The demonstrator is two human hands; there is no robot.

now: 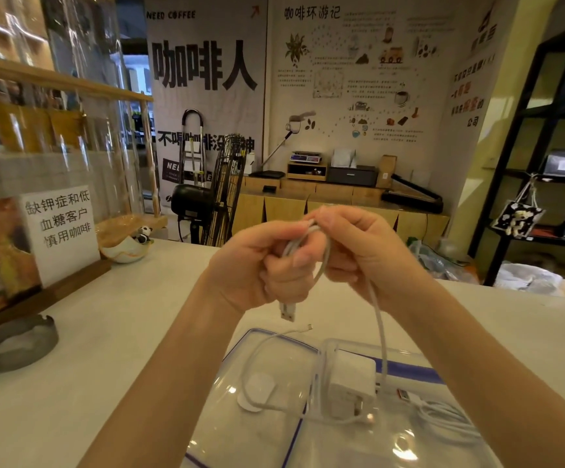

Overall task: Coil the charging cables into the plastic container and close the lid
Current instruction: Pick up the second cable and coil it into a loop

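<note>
My left hand (267,261) and my right hand (358,244) meet above the white counter, both closed on a white charging cable (379,325). Loops of it sit between my fingers, its USB plug (288,312) hangs below my left hand, and a long strand drops to the container. The clear plastic container (419,363) with a blue rim stands below my hands and holds a white power adapter (352,380) and another white cable (443,413). A clear lid (233,352) with a blue edge lies to its left, with a thin white cable and a round white puck (257,390) on it.
A metal ashtray (20,346) sits at the left of the counter. Behind it stand a paper sign in a wooden holder (61,231) and a small bowl with a panda figure (129,248). Across the room are a fan, wooden cabinets and black shelves.
</note>
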